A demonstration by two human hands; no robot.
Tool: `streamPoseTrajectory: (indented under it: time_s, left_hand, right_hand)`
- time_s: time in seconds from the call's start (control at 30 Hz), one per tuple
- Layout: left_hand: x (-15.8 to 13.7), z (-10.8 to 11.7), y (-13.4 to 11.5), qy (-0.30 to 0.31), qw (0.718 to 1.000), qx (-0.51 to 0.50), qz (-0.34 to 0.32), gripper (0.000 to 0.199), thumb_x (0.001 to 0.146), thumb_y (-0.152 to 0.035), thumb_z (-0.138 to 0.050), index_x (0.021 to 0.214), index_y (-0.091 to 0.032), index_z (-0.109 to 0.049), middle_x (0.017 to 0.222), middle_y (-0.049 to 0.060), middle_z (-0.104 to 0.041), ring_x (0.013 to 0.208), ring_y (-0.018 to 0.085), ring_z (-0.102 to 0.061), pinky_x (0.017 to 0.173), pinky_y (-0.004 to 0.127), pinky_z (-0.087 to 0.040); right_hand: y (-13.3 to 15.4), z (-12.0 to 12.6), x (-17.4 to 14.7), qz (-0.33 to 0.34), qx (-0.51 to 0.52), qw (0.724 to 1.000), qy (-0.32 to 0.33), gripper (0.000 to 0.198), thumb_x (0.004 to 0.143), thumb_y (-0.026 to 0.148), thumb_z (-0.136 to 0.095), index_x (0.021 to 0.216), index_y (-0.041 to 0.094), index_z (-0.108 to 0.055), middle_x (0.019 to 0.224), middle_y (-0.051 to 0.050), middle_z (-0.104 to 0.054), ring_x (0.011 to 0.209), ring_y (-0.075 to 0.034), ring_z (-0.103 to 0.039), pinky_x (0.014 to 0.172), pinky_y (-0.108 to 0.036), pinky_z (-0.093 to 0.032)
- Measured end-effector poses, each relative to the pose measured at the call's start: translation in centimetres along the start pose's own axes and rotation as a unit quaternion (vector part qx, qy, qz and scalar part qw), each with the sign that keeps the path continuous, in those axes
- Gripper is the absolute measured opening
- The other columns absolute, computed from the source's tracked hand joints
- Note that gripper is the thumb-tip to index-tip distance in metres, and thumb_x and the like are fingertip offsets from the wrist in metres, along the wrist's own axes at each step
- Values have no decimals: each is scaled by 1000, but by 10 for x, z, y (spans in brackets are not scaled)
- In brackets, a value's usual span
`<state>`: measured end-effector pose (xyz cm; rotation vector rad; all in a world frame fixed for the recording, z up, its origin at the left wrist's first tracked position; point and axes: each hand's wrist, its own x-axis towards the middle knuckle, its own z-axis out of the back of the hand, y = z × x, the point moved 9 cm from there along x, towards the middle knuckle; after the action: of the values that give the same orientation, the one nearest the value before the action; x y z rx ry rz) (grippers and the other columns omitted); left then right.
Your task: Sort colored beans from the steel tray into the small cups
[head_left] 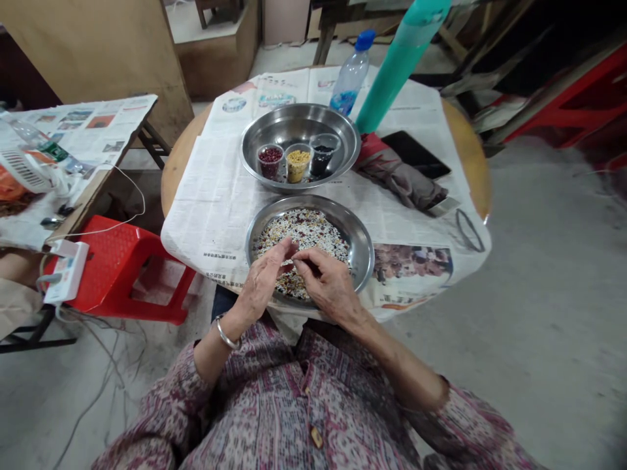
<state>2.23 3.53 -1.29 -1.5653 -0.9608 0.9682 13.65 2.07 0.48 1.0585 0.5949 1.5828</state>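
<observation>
Both hands are over the near steel basin (363, 247), which holds a spread mix of white grains with red, yellow and black beans (308, 228). My left hand (262, 277) is slightly cupped, palm turned inward, its fingers extended and nothing visible in it. My right hand (330, 284) has thumb and forefinger pinched together close to the left fingers; anything between the tips is too small to make out. In the far steel basin (294, 117) stand three clear cups: one of red beans (270, 160), one of yellow beans (297, 163) and one of black beans (322, 160).
Newspaper (206, 196) covers the round table. Behind the basins stand a blue-capped bottle (350, 75) and a tall teal bottle (399, 65). To the right lie a folded grey-red umbrella-like bundle (401, 176), a dark phone (416, 153) and glasses (469, 230). A red stool (117, 267) stands left.
</observation>
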Motion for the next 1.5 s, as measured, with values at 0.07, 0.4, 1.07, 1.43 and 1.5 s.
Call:
streamPoseTrajectory:
  time_s: [0.07,0.4,1.07,1.43,1.5]
  left_hand:
    - [3,-5,2,9,999,-33,10,49,102,-52,-42,133,-19,-60,138,12,-61,130,26,-56,112,46,-47]
    - [1,-1,15,-30,996,-77,25,41,95,-42,-60,127,-16,-65,128,12,-67,121,26,-63,110,48,-49]
    - [-1,-7,28,-83,942,-301,124,24,83,-16,-71,106,-9,-74,106,12,-74,111,23,-68,106,37,-48]
    - [-6,-9,29,-113,923,-326,168,23,85,-10,-65,107,-8,-72,101,11,-74,107,21,-69,103,33,-51]
    - [-5,-9,29,-116,921,-329,170,23,86,-10,-63,107,-8,-71,99,10,-75,106,20,-70,103,32,-51]
  right_hand:
    - [0,-2,1,0,-2,1000,5,15,93,27,-48,90,24,-63,94,-6,-71,88,-21,-65,83,-37,-50]
    - [-2,10,4,-12,-22,999,-44,16,94,26,-48,90,23,-64,86,-5,-70,81,-19,-64,76,-33,-50]
    - [21,8,0,142,-209,965,-65,16,98,22,-49,94,19,-65,84,-6,-69,78,-19,-63,70,-32,-50]
    - [7,11,4,86,-81,992,-46,10,93,23,-57,96,21,-67,88,-5,-70,82,-19,-66,73,-33,-53]
    - [6,11,5,80,-68,993,-48,11,93,23,-57,95,22,-67,88,-4,-70,81,-18,-66,73,-33,-53]
